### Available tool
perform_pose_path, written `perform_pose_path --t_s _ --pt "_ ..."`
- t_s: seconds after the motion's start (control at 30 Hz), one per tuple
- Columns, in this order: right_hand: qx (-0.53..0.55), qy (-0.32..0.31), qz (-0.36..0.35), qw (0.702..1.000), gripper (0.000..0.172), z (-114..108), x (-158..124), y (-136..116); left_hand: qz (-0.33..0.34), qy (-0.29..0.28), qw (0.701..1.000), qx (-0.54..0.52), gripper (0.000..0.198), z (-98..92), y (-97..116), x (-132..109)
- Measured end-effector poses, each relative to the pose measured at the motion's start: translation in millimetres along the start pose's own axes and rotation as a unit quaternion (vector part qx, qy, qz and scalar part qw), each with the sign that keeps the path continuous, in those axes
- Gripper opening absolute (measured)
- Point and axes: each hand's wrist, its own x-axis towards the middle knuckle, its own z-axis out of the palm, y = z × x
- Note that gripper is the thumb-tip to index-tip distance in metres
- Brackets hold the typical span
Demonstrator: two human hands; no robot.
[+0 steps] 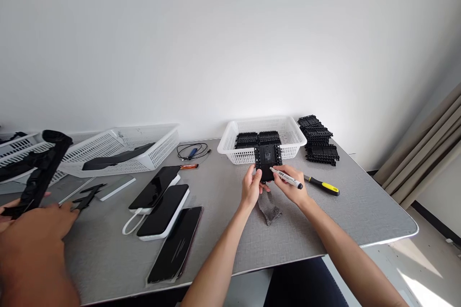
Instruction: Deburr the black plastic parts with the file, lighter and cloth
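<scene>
The left hand grips a ribbed black panel at seven o'clock, apparently to steady it with its face exposed; the right hand pinches a white marker, tip at the face. A white basket stands at twelve o'clock.

plain white wall lit kinda softly, brightened around the middle, grey table with a rounded corner set up along it, beige-ish curtain hung far right, dark baseboard, pale floor splashed with sunlight
</scene>
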Motion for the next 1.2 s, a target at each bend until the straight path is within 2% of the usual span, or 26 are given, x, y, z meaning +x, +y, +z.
perform_pose_path --t_s 0.2,0.57,0.7,0.83,1.0,1.2 --pt "-0.002 0.004 -0.025 1.0 0.022 1.9 -1.0 8.0 0.002 -0.003 1.0 0.004 0.056 -0.1 -1.8 0.5" --pt "-0.003 -0.018 -0.012 1.0 0.024 1.6 -0.7 13.4 0.014 -0.019 0.999 0.036 0.058 -1.2 -0.8 -1.1" --pt "0.023 -0.037 -0.022 0.999 0.027 0.8 -2.5 11.9 0.0 -0.023 1.0 0.011 0.057 0.1 1.8 -1.0" --pt "0.06 0.006 0.011 0.998 0.031 0.1 -3.7 7.2 -0.032 -0.024 0.999 -0.033 0.056 2.6 2.7 -0.1" --pt "0.036 0.066 0.008 0.997 0.03 -4.9 0.1 2.4 -0.034 -0.027 0.999 -0.006 0.06 3.4 0.3 0.1" --pt "0.028 0.057 0.013 0.998 0.034 -11.3 6.1 2.4 -0.012 -0.04 0.997 0.065 0.063 4.6 -2.5 -3.7"
